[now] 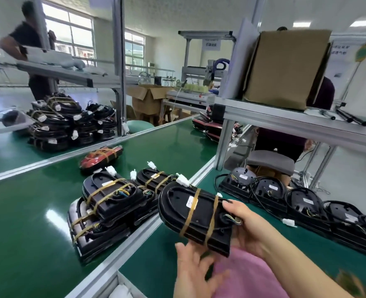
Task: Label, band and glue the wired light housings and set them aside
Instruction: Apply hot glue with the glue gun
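Over the aluminium rail (121, 252) between two green mats, the right hand (248, 231) grips the banded housing (196, 214) by its wired end, thumb on top and fingers curled beneath, probably carrying it towards the banded stack (111, 203). The left hand (196, 272) is blurred below, fingers loosely spread; contact is unclear. Unbanded housings (306, 203) line the near mat, under a shelf with a cardboard box (285, 67).

We could not read the small white label (190, 202) on the black banded light housing (176, 208) held in our right hand (248, 231), whose fingers lay hidden beneath it. Our left hand (197, 274), just below the housing, was smeared by blur and cut off by the bottom edge. To the right of the right hand, the row of black wired housings (306, 204) was cut off by the frame's edge. We could not identify a blurred orange shape (349, 280) under the right forearm.
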